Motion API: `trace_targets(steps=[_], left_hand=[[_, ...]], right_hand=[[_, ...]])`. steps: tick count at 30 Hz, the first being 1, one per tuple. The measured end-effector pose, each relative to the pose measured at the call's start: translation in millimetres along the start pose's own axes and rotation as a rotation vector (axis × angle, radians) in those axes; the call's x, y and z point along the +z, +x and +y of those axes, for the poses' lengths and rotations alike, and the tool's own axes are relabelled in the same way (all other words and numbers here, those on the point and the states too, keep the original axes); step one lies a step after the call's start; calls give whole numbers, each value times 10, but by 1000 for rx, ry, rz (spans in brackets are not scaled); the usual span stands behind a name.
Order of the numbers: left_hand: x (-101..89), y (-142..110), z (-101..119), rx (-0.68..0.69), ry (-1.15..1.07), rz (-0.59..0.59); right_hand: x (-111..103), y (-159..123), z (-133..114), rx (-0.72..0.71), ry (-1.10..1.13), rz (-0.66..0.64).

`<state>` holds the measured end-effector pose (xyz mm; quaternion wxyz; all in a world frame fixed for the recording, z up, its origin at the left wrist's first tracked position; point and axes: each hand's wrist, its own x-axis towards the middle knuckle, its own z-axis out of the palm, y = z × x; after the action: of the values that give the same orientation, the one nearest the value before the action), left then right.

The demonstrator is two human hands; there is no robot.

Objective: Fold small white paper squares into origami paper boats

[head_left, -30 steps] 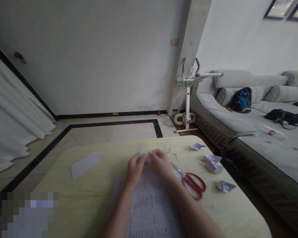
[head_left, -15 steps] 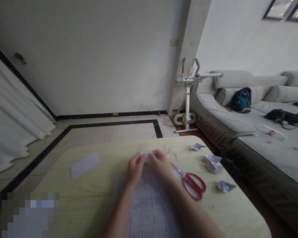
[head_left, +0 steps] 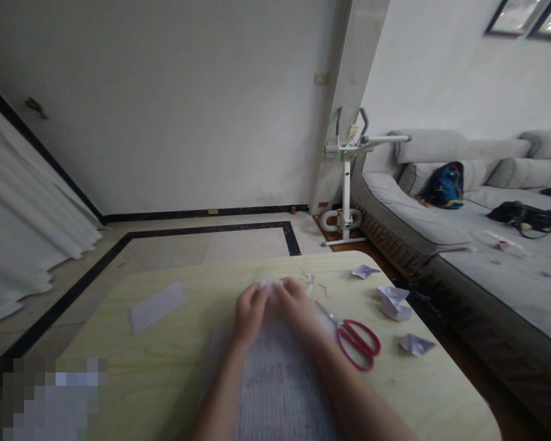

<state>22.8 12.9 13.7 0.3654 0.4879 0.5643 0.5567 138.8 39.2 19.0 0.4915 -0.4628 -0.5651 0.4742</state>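
My left hand (head_left: 249,311) and my right hand (head_left: 295,300) meet at the middle of a pale wooden table (head_left: 174,367). Both pinch a small white folded piece of paper (head_left: 270,284), which shows just above the fingertips. Under my wrists lies a lined sheet of paper (head_left: 280,386). Red-handled scissors (head_left: 356,342) lie just right of my right hand, blades pointing toward it.
A flat white paper slip (head_left: 157,304) lies at the table's left. Several folded paper shapes (head_left: 395,303) sit near the right edge, and small scraps (head_left: 311,280) lie by my right hand. A grey sofa (head_left: 463,233) with bags and a white exercise bike (head_left: 346,184) stand beyond.
Almost nothing differs; my fingers shift slightly on the small paper and the view moves a little.
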Motion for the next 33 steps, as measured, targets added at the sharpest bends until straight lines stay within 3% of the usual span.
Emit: trace_targets(steps=[6, 14, 23, 28, 33], left_hand=[[4, 16, -43, 5, 11, -3], [2, -10, -35, -13, -6, -58], [3, -19, 11, 13, 21, -98], [-3, -16, -19, 41, 57, -51], [1, -5, -49, 72, 86, -27]], right_hand=[[12, -12, -17, 35, 34, -53], [-15, -4, -50, -9, -52, 21], [22, -24, -35, 17, 67, -29], [7, -23, 6, -54, -3, -42], [9, -12, -13, -37, -5, -27]])
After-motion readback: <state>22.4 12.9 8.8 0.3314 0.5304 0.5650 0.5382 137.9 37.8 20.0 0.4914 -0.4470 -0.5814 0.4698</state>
